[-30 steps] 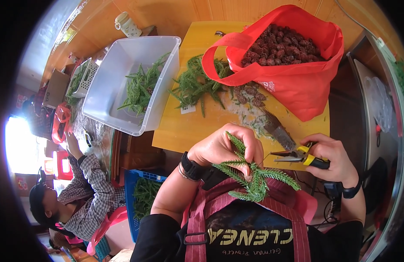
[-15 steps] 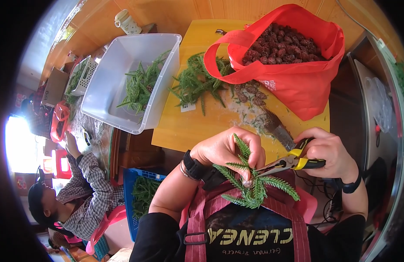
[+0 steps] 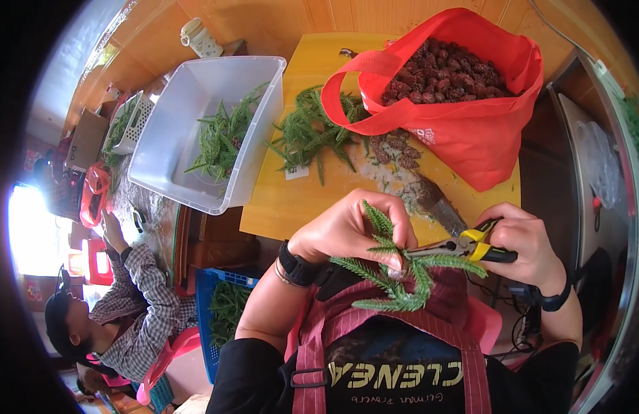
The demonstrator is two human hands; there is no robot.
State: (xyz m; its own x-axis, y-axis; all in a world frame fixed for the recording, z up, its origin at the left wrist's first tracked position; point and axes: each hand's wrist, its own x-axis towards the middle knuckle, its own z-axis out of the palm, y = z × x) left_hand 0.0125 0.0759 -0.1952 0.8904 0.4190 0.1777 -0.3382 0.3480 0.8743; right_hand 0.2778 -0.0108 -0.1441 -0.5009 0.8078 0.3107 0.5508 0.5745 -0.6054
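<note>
My left hand pinches a small green artificial pine sprig near its centre, where several branches spread out. My right hand is wrapped round long-nose pliers with yellow and black handles. The jaws of the pliers reach the sprig's centre beside my left fingertips; exactly what they grip there is hidden by the needles. Both hands are above my lap, just in front of the yellow table. A pile of pine sprigs lies on the table beyond my left hand.
A red bag full of small pine cones stands back right. Scattered cones and a dark-bristled brush lie before it. A clear bin holds sprigs at left, above a blue basket of greenery. Another person sits farther left.
Both hands have risen slightly. The sprig has turned, its right branch now lying more level, and the plier jaws sit higher against its centre.
</note>
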